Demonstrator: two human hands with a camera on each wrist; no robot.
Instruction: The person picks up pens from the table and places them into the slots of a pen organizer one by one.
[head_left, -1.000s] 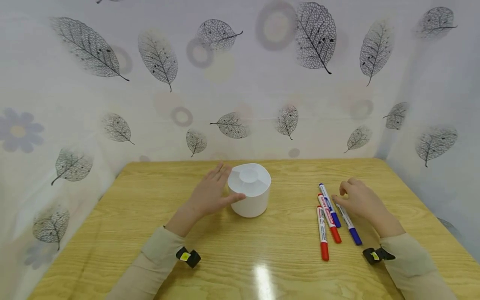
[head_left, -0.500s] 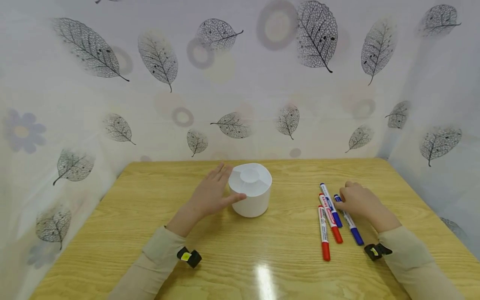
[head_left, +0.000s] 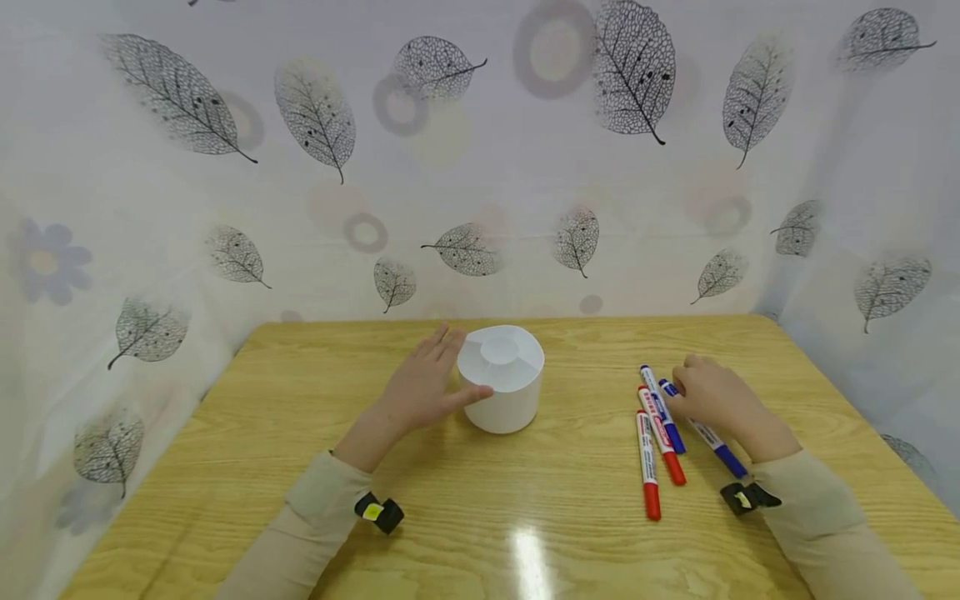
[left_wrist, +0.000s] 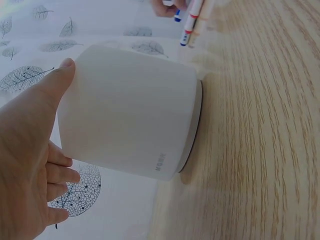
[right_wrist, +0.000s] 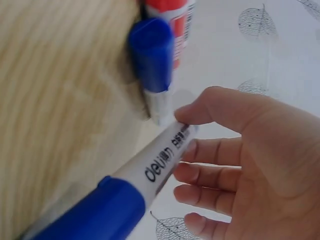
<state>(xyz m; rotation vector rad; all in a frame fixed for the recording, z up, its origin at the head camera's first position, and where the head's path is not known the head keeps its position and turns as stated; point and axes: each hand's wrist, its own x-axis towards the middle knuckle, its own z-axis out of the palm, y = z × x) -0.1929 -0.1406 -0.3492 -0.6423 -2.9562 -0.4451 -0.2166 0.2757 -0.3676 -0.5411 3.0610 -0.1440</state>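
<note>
A white round container (head_left: pixel 501 408) with a divided top stands upright on the table. My left hand (head_left: pixel 420 387) rests at its left side, thumb spread across the front and the other fingers nearly straight. In the left wrist view the thumb (left_wrist: pixel 62 75) touches the container's wall (left_wrist: pixel 130 110). My right hand (head_left: pixel 712 400) pinches a white marker with a blue cap (head_left: pixel 727 458); the right wrist view shows the marker (right_wrist: pixel 155 167) between thumb and fingertips, its capped end toward the camera. Left of that hand lie another blue-capped marker (head_left: pixel 654 400) and two red-capped markers (head_left: pixel 658 425) (head_left: pixel 647 458).
The wooden table (head_left: pixel 360 542) has a printed leaf cloth (head_left: pixel 480 150) hanging behind it and at both sides. Both wrists wear black straps with small cameras (head_left: pixel 378 512). The loose markers lie close together, touching or nearly so.
My right hand has closed on the blue-capped marker, and the marker has turned, its capped end swinging right. The left hand and container have stayed in place.
</note>
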